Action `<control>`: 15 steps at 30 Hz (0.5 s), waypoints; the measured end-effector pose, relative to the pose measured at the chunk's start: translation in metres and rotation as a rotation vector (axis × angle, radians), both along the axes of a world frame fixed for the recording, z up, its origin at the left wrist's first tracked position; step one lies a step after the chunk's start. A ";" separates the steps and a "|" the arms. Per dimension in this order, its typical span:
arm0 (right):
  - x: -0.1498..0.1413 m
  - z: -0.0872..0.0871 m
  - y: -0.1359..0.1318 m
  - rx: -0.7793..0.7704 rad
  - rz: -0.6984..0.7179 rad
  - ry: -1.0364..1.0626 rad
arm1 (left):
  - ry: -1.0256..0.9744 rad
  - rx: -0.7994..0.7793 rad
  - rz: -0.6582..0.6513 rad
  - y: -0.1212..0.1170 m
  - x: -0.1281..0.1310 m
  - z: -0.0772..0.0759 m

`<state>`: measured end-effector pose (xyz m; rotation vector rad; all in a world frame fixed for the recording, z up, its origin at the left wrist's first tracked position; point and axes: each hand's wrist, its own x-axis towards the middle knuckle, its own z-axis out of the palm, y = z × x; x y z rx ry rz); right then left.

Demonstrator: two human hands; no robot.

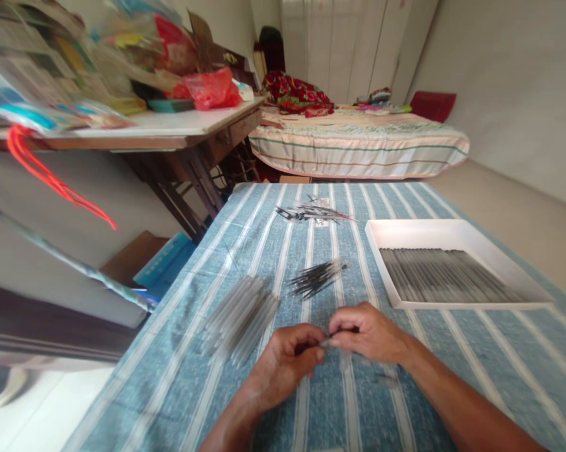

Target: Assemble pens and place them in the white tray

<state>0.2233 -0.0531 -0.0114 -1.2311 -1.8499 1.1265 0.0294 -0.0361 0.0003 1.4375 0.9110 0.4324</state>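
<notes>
My left hand (290,359) and my right hand (365,333) meet over the blue striped tablecloth (475,376), fingers pinched together on a thin dark pen part (327,338) held between them. Just beyond lies a small heap of dark pen refills (317,277). To the left of my hands rests a pile of clear pen tubes (240,317). A white tray (452,231) on the right holds a row of several finished pens (445,275).
Another small scatter of dark parts (314,212) lies at the table's far end. A cluttered wooden desk (170,129) stands at the left, a bed (358,144) behind, and boxes (163,263) sit on the floor by the table.
</notes>
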 end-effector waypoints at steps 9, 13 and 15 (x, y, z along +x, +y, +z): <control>0.000 -0.005 0.008 0.083 0.000 -0.018 | 0.075 0.030 -0.022 0.008 -0.001 0.003; 0.000 -0.006 0.008 0.092 -0.022 -0.047 | 0.087 0.006 0.011 0.009 -0.001 0.004; 0.000 -0.007 0.008 0.100 -0.006 -0.044 | 0.088 0.002 0.013 0.009 0.001 0.004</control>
